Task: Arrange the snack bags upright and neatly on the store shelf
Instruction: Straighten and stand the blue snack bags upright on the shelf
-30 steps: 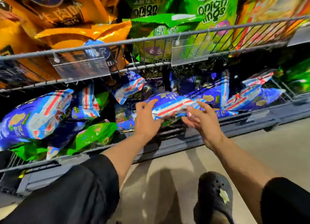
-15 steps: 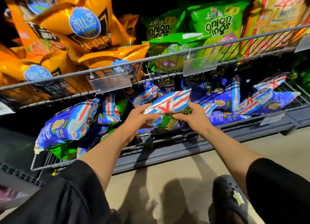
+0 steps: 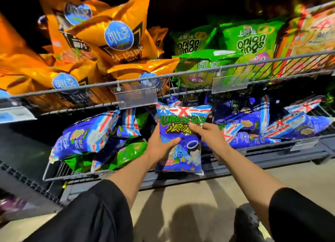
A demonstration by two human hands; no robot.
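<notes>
A blue snack bag (image 3: 181, 151) with green lettering and a red-and-white flag top stands upright in front of the lower wire shelf (image 3: 54, 176), front facing me. My left hand (image 3: 159, 144) grips its left edge, thumb across the front. My right hand (image 3: 208, 131) holds its upper right side. Other blue bags lie tumbled on the shelf, one at the left (image 3: 87, 135) and several at the right (image 3: 253, 122). Green bags (image 3: 130, 154) lie under the left pile.
The upper wire shelf (image 3: 181, 75) holds orange chip bags (image 3: 116, 40) at left, green onion ring bags (image 3: 250, 44) in the middle and a yellow bag (image 3: 311, 33) at right. Clear price holders (image 3: 136, 95) hang from its rail. My black shoe (image 3: 248, 223) rests on the beige floor.
The blue bag lay flat on the lower shelf a second ago; both hands have lifted it and turned it upright, front towards me. The camera has tilted up and nearer.
</notes>
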